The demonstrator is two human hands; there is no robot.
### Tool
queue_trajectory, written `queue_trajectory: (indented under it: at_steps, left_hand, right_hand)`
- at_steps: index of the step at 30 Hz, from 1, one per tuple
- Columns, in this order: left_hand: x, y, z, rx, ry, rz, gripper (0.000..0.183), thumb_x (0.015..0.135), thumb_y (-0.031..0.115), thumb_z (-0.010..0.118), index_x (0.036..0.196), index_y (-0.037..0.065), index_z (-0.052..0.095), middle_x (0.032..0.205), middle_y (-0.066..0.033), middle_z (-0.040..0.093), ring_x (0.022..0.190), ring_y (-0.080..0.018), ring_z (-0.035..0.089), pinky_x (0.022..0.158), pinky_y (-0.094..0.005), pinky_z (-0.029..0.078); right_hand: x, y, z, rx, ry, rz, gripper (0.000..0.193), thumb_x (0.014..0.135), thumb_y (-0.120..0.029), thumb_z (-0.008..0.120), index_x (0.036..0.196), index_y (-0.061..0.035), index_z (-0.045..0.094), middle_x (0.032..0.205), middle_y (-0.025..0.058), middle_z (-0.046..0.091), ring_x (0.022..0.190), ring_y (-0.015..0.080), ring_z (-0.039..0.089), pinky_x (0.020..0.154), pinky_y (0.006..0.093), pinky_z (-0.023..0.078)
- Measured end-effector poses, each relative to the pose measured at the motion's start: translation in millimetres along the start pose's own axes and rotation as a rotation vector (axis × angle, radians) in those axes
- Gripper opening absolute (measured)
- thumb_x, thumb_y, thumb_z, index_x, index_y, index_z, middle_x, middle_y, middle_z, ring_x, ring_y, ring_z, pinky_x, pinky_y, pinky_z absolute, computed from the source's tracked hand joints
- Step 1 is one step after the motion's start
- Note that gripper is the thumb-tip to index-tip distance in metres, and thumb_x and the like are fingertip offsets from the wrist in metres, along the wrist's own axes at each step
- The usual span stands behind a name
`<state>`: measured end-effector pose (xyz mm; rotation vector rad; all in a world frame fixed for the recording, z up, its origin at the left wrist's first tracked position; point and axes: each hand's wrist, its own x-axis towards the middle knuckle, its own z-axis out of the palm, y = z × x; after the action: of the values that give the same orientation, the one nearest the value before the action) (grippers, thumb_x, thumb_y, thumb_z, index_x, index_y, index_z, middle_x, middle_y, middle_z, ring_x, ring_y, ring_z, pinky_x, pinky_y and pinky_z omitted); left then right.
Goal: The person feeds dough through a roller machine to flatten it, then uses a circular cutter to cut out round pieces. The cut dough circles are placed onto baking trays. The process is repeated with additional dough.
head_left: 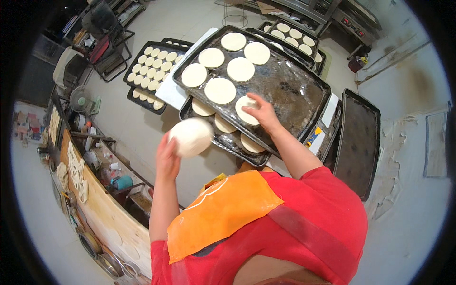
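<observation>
In my raised left hand [167,154] is a pale, flat dough round [192,137], blurred by motion; I cannot tell whether it is one or a stack. My right hand [262,114] reaches over a large dark baking tray [289,92], its fingers apart and touching a dough round [244,114] at the tray's near-left edge. Several more dough rounds, such as one in the middle [241,70], lie spread over the tray's left part. Beneath it, a second tray [216,137] sticks out with several rounds on it.
Trays of smaller dough pieces [151,71] sit at the far left, and another filled tray [297,35] stands behind. An upright dark tray [358,142] leans by the right wall. A wooden worktable [107,216] carrying dough strips [78,173] runs along my left, near a fan [81,99].
</observation>
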<state>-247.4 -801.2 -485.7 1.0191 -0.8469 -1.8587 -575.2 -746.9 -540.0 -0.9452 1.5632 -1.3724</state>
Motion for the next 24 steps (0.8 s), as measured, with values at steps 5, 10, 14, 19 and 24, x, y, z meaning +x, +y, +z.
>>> queue_trajectory:
  at_steps: [5, 10, 14, 19, 24]
  left_hand:
    - [44, 8, 91, 0.403, -0.195, -0.031, 0.051, 0.094, 0.024, 0.056, 0.136, 0.003, 0.038, 0.130, -0.0167, 0.052, 0.114, -0.0239, 0.057, 0.093, -0.0358, 0.047]
    - [24, -30, -48, 0.584, 0.111, 0.103, 0.053, 0.092, 0.022, 0.059, 0.136, 0.000, 0.037, 0.130, -0.0178, 0.052, 0.116, -0.0246, 0.055, 0.095, -0.0347, 0.044]
    - [-100, -58, -167, 1.120, 0.839, 0.134, 0.046, 0.086, 0.012, 0.062, 0.128, -0.001, 0.048, 0.125, -0.0186, 0.055, 0.118, -0.0298, 0.052, 0.101, -0.0359, 0.039]
    - [-396, -170, -356, 1.171, 1.953, -0.664, 0.057, 0.089, 0.034, 0.059, 0.127, -0.005, 0.047, 0.125, -0.0223, 0.054, 0.114, -0.0372, 0.053, 0.096, -0.0464, 0.041]
    - [-556, -252, -365, 0.636, 2.029, -1.119, 0.060, 0.087, 0.036, 0.059, 0.133, -0.001, 0.044, 0.122, -0.0202, 0.058, 0.105, -0.0356, 0.060, 0.088, -0.0446, 0.049]
  right_hand:
    - [50, 51, -35, 0.453, 0.128, 0.128, 0.062, 0.081, -0.007, 0.068, 0.136, 0.0015, 0.041, 0.122, 0.0169, 0.058, 0.108, 0.0210, 0.059, 0.093, 0.0310, 0.046]
    - [77, 57, -76, -0.244, 0.470, -0.049, 0.054, 0.082, -0.003, 0.062, 0.132, 0.0042, 0.046, 0.131, 0.0204, 0.053, 0.115, 0.0317, 0.055, 0.097, 0.0365, 0.044]
    - [65, 80, -73, -0.920, 0.245, -0.362, 0.057, 0.088, -0.028, 0.058, 0.135, -0.0010, 0.043, 0.140, 0.0229, 0.042, 0.132, 0.0408, 0.035, 0.109, 0.0471, 0.027]
    - [66, 39, 32, -1.183, 0.142, -0.172, 0.059, 0.089, -0.043, 0.054, 0.132, -0.0028, 0.047, 0.144, 0.0200, 0.038, 0.134, 0.0378, 0.031, 0.108, 0.0557, 0.022]
    - [20, 1, 216, -0.797, -0.288, -0.639, 0.044, 0.090, -0.029, 0.059, 0.122, 0.0008, 0.055, 0.136, 0.0208, 0.048, 0.127, 0.0354, 0.044, 0.105, 0.0404, 0.035]
